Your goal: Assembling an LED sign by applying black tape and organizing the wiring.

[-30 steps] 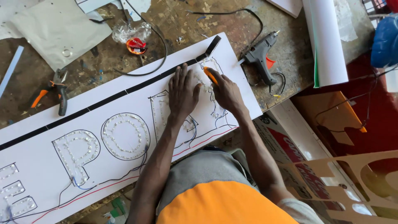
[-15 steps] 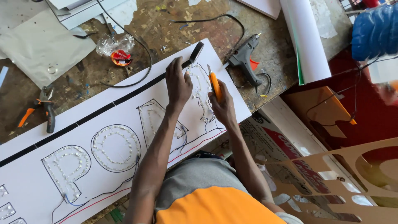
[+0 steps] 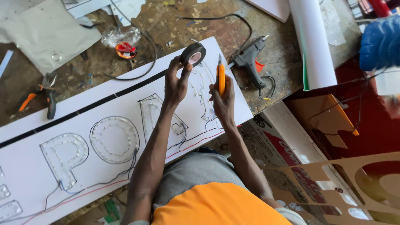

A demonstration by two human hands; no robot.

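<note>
Head cam looking straight down at a messy workbench (image 3: 104, 66). Left hand (image 3: 176, 85) pinching a roll of black electrical tape (image 3: 193, 54) between thumb and fingertips, holding it up on edge just above the top edge of the white sign panel (image 3: 104, 104). Right hand (image 3: 223, 98) closed around an orange utility knife (image 3: 220, 77), blade pointing up and away from the body, hovering just beside the tape roll, the two not quite touching. Both hands hanging over the right end of the panel, above a letter outline studded with small LED modules (image 3: 204, 96).

Further left on the same panel, more letter shapes filled with LEDs: a round one (image 3: 114, 139) and a P-shaped one (image 3: 64, 156), with thin red and black wires (image 3: 189, 143) trailing along the near edge. Black strip of tape (image 3: 75, 112) running along the panel's far side.

Sitting on the bench past the panel: black glue gun (image 3: 248, 60) just off the right corner, orange-handled pliers (image 3: 48, 98) on the left, small red roll in a clear bag (image 3: 125, 48), roll of white sheet (image 3: 312, 41) at the right.
</note>
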